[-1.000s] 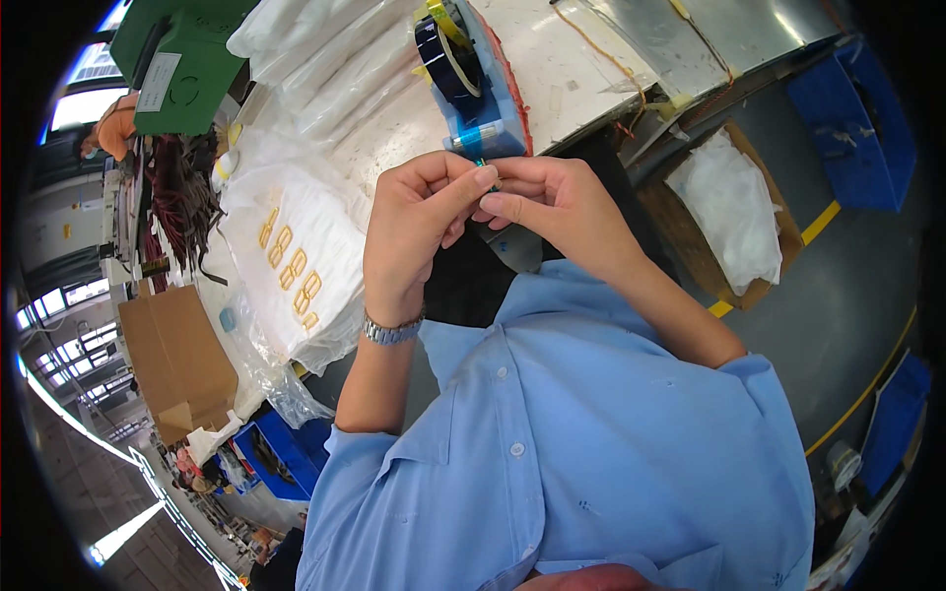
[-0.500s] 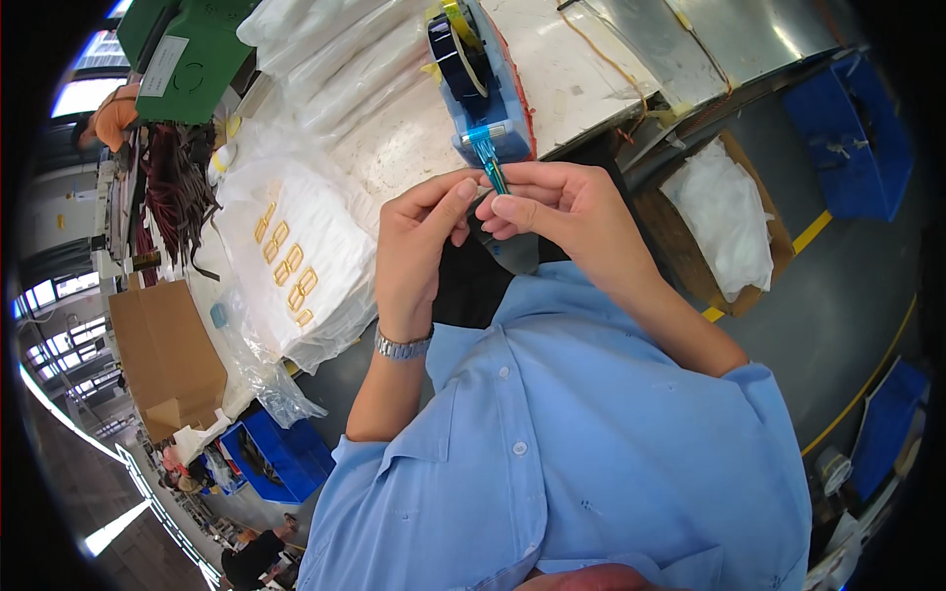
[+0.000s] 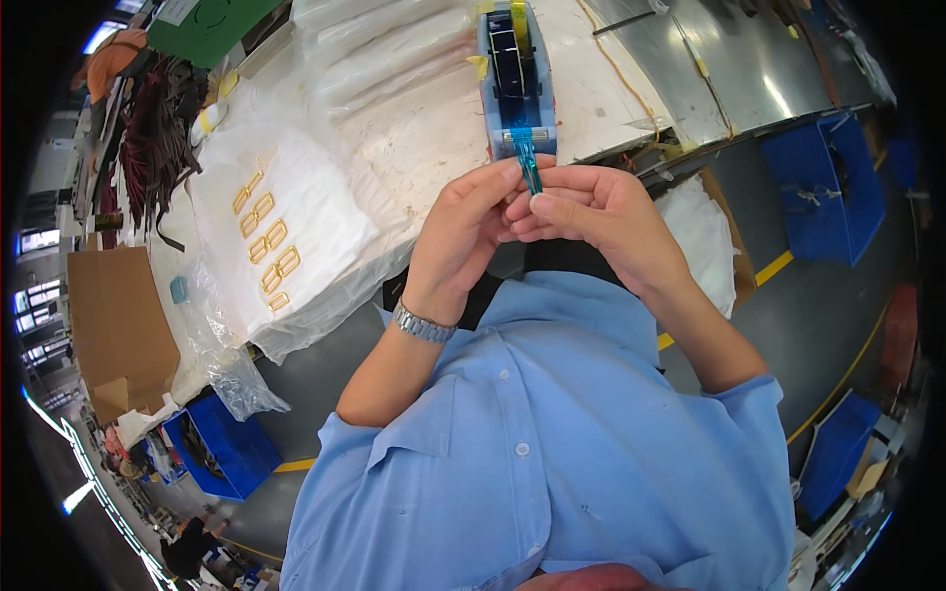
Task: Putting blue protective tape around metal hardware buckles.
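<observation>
A narrow strip of blue-green tape (image 3: 527, 165) hangs from the front end of a blue tape dispenser (image 3: 546, 97), which carries a dark roll of tape (image 3: 507, 67). My left hand (image 3: 469, 225) pinches the left edge of the strip between thumb and forefinger. On its other side, my right hand (image 3: 603, 219) holds the strip with its thumb over curled fingers. The strip looks folded or creased lengthwise; whether anything lies inside is too small to tell. Several gold rectangular buckles (image 3: 277, 232) lie in rows on a white padded sheet (image 3: 335, 212) to the left.
Clear plastic wrapping (image 3: 389, 59) covers the far part of the white table. Dark straps (image 3: 163, 138) hang at the left near a cardboard box (image 3: 118, 325). Blue bins (image 3: 823, 187) stand on the floor, and a carton with white plastic (image 3: 702, 236) sits at my right.
The view has shifted, so the dispenser and hands appear farther right. Both hands stay at the tape strip; my left thumb and fingers now close in nearer to its lower part.
</observation>
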Available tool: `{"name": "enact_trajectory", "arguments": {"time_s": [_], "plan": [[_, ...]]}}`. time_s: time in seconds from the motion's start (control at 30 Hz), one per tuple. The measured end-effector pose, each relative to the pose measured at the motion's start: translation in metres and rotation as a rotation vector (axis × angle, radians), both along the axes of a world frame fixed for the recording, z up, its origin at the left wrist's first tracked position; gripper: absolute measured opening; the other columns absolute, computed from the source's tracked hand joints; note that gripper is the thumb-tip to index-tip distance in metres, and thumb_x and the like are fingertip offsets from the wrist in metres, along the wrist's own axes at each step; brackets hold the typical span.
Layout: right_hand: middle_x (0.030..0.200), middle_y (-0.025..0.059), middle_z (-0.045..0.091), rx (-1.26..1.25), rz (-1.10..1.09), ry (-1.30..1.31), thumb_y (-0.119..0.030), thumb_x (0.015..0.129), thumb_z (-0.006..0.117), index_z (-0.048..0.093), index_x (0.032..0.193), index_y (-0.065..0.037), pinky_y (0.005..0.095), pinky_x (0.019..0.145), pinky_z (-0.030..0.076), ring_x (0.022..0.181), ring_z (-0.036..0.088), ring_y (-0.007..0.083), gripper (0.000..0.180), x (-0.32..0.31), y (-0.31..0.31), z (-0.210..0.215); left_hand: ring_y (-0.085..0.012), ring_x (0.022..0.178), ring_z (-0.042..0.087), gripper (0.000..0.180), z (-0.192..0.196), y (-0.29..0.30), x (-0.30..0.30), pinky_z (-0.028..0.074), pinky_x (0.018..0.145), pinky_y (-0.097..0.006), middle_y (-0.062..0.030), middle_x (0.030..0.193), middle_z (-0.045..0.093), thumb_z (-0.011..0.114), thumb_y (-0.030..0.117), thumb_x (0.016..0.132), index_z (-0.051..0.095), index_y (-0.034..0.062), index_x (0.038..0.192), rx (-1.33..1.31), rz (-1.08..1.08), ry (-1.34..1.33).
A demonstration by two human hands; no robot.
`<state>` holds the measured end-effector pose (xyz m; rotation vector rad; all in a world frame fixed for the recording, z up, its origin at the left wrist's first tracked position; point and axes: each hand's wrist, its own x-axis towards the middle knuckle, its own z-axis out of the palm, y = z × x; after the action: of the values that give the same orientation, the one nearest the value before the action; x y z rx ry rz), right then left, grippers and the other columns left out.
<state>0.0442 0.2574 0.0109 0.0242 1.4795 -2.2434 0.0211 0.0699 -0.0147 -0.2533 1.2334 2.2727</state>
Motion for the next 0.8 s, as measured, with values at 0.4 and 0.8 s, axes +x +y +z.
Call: {"name": "enact_trajectory", "arguments": {"time_s": [0.4,0.8], "plan": [[0.117,0.0191,0.076,-0.037,0.073,-0.152,-0.018,0.108,0.064,0.067,0.127,0.009,0.0386,0.1,0.063,0.106,0.077,0.0281,0.033,-0.01,0.009,-0.012,-0.0045,0.071,0.056,0.032,-0.026,-0.004,-0.004,0.042,0.059,-0.02,0.0045,0.082,0.063,0.061,0.023,0.108,0.072,0.0003,0.128,0.207,-0.078,-0.06],[0.12,0.02,0.075,-0.2,0.026,-0.362,-0.025,0.109,0.063,0.068,0.128,0.006,0.042,0.104,0.061,0.111,0.075,0.0282,0.037,0.006,0.01,0.008,-0.0072,0.069,0.062,0.017,-0.014,-0.001,0.0,0.053,0.064,-0.024,0.0029,0.081,0.067,0.07,0.02,0.104,0.074,0.0052,0.109,0.182,-0.109,-0.094]]}}
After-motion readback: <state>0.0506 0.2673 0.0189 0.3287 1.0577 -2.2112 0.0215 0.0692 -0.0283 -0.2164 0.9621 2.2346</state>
